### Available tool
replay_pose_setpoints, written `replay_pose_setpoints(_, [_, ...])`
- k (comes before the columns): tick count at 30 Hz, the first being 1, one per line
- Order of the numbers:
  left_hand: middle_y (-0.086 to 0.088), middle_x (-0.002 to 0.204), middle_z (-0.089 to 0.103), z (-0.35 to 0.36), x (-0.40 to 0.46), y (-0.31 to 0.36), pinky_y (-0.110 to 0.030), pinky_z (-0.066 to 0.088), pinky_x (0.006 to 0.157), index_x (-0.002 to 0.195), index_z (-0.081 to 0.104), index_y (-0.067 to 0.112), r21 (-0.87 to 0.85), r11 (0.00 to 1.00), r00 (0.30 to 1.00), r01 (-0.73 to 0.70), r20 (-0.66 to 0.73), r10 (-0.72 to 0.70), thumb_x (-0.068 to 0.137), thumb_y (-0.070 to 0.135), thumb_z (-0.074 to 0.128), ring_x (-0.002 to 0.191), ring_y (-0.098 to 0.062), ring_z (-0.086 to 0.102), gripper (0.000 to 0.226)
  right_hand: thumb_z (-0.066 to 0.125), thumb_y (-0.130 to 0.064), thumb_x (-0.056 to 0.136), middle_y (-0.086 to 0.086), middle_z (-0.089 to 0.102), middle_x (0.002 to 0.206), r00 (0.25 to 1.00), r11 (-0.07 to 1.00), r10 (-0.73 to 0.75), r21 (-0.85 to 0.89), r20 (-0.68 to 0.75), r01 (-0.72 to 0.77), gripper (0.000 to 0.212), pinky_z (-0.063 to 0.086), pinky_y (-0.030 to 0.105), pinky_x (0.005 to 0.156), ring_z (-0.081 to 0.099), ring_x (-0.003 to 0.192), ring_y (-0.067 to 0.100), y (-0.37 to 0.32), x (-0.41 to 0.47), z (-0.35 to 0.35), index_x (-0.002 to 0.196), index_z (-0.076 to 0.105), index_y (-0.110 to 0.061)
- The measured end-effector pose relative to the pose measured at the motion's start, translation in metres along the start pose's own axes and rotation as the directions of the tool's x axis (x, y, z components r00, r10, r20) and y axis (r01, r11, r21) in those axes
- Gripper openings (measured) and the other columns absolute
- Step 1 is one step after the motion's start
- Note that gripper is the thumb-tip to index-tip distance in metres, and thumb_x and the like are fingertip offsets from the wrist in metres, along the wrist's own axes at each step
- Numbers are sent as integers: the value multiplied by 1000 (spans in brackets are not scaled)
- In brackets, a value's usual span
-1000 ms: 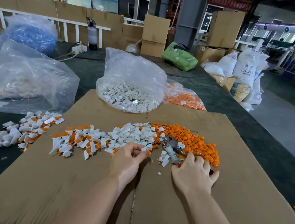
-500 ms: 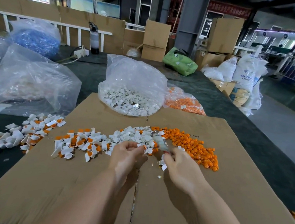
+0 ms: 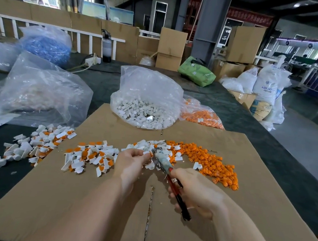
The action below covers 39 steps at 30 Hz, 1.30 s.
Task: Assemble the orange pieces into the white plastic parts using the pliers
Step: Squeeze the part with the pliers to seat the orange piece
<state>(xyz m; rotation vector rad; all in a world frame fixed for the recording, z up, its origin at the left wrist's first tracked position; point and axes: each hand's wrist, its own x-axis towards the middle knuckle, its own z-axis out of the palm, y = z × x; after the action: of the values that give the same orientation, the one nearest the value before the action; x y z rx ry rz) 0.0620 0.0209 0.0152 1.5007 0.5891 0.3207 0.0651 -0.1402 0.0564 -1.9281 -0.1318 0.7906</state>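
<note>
- Head camera looks down on a flat cardboard sheet (image 3: pixel 242 214) lying on a dark table (image 3: pixel 294 170), with both bare forearms reaching in from six o'clock.
- Right hand (image 3: pixel 194 192), at about five o'clock from the sheet's middle, has its fingers curled round the red and black handles of the pliers (image 3: pixel 170 177); the tool slants up toward eleven o'clock, its worn grey head just beside the fingertips of the other hand.
- Left hand (image 3: pixel 131 164) sits near centre, fingers bent and pinched together at the pliers' head. It seems to hold a small piece there, but the piece itself is too blurred and hidden to tell.
- Loose orange pieces (image 3: pixel 212 165) form a heap at three o'clock from the hands, on the cardboard.
- White plastic parts (image 3: pixel 148 148) lie in a small pile at twelve o'clock, just beyond the fingers, touching the orange heap.
- Assembled white-and-orange parts (image 3: pixel 89 156) are spread at nine o'clock; a second scatter (image 3: pixel 37 142) lies further out at the same bearing, across the sheet's edge onto the table.
- At twelve o'clock, a clear bag of white parts (image 3: pixel 145 107) stands open on the sheet's far edge, and a bag of orange pieces (image 3: pixel 201 114) rests just beside it at its three o'clock.
</note>
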Motion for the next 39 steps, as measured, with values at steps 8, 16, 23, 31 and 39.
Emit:
replay_pose_setpoints(8, [-3,70,61,1,2,7,-7,32,32,88,65,8,19,1000,1000,14,-7,-14,86,17,68,53,-10,48,10,46,-21,91,3,43,62,996,994,-87,-64,25,88,13,43,36,59,45,58,23,-1,-5,2,82,47,-11])
replay_pose_setpoints(16, [-4,67,58,6,-1,5,-9,36,38,82,63,6,25,999,1000,25,2,-25,86,13,67,53,-13,48,9,44,-29,96,-1,45,79,954,843,-274,-507,-122,177,23,33,25,56,46,65,15,4,-2,4,75,37,-22])
replay_pose_setpoints(23, [-10,83,68,8,-1,-2,-26,49,65,92,66,6,15,999,999,44,-2,-44,85,14,68,65,-18,57,11,50,-40,93,-9,46,81,927,865,-322,-457,-193,205,22,28,19,52,45,64,5,18,1,9,75,40,-32])
replay_pose_setpoints(31, [3,85,66,9,-12,-23,-19,42,64,97,63,21,266,955,989,-134,97,111,90,19,61,77,-10,61,8,57,-44,88,4,57,104,729,868,-369,-495,-576,48,33,41,32,83,49,103,23,45,24,-6,109,56,-18])
replay_pose_setpoints(39, [13,122,62,10,-15,-33,-13,30,87,111,68,30,434,865,964,-253,194,184,94,26,55,117,-6,52,22,40,-68,85,1,45,125,683,530,-442,-784,-581,-324,67,31,33,101,40,120,21,68,35,-15,136,39,-25])
